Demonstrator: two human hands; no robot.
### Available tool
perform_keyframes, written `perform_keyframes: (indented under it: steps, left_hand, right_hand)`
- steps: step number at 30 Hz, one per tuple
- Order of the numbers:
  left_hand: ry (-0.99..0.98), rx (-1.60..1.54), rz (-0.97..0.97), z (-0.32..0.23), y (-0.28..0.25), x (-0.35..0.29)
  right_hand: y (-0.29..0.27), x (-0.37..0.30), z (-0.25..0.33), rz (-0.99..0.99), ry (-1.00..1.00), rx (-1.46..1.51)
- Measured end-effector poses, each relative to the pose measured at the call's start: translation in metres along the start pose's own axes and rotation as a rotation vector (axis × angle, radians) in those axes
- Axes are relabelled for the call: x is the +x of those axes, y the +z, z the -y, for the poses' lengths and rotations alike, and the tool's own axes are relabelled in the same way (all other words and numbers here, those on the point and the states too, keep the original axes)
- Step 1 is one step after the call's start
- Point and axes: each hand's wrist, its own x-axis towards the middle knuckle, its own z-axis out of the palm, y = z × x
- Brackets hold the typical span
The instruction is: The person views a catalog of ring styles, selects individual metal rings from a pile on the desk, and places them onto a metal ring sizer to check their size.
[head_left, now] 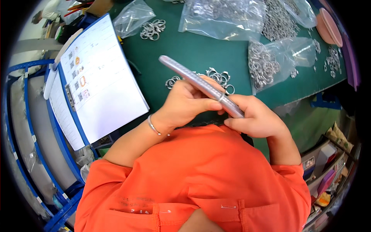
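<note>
A tapered silver ring mandrel (189, 74) with fine graduation marks slants across in front of my chest, its far end up to the left. My left hand (187, 101) is closed around its middle, the thumb lying near a thin silver ring (221, 97) that encircles the rod. Lower down, my right hand (255, 116) grips the near end between thumb and fingers. Just beyond the hands, loose silver rings (221, 77) lie on the green table (154, 65), partly hidden by the rod and fingers.
At left lies an open blue binder with printed sheets (106, 81). More rings (153, 29) sit beyond it. Clear bags (222, 17), a bag of rings (264, 65), a heap of small metal parts (279, 23) and a pink bowl (329, 28) occupy the far right.
</note>
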Motion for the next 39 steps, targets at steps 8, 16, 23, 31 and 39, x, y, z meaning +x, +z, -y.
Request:
perform_keyframes:
  steps: [8, 16, 23, 31, 39]
  left_hand:
    - [-0.036, 0.071, 0.032, -0.002, 0.006, 0.002]
    - [0.327, 0.213, -0.562, -0.03, -0.024, 0.025]
    - [0.466, 0.087, -0.899, -0.036, -0.086, 0.059]
    - [0.045, 1.382, -0.309, -0.032, -0.032, 0.011]
    - [-0.097, 0.247, -0.356, -0.04, -0.033, -0.006]
  right_hand:
    - [0.001, -0.007, -0.005, -0.133, 0.013, -0.109]
    - [-0.01, -0.017, -0.026, 0.161, 0.274, 0.606]
    - [-0.005, -0.02, -0.011, -0.136, 0.277, 0.263]
    - [-0.005, -0.026, -0.019, -0.239, 0.227, 0.284]
    - [0.001, -0.018, -0.015, -0.242, 0.215, 0.247]
